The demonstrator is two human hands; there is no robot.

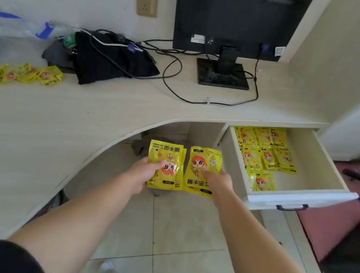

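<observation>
My left hand (143,173) grips a small stack of yellow hand-warmer packets (167,155), printed side up and turned upside down. Beside it my right hand (217,182) holds another yellow packet stack (203,162) showing a red-haired cartoon figure. Both stacks hang side by side over the floor, in front of the desk's curved cut-out. To the right, the open drawer (312,169) holds several more yellow packets (265,151) laid in rows along its left side. More loose packets (16,74) lie on the desk at the far left.
The pale wooden desk (81,119) carries a black monitor (235,18) on a stand, trailing black cables (173,72), a dark cloth heap (108,58) and clear plastic bags (3,28). A wall socket (146,3) sits behind. A dark chair (356,263) stands at the right.
</observation>
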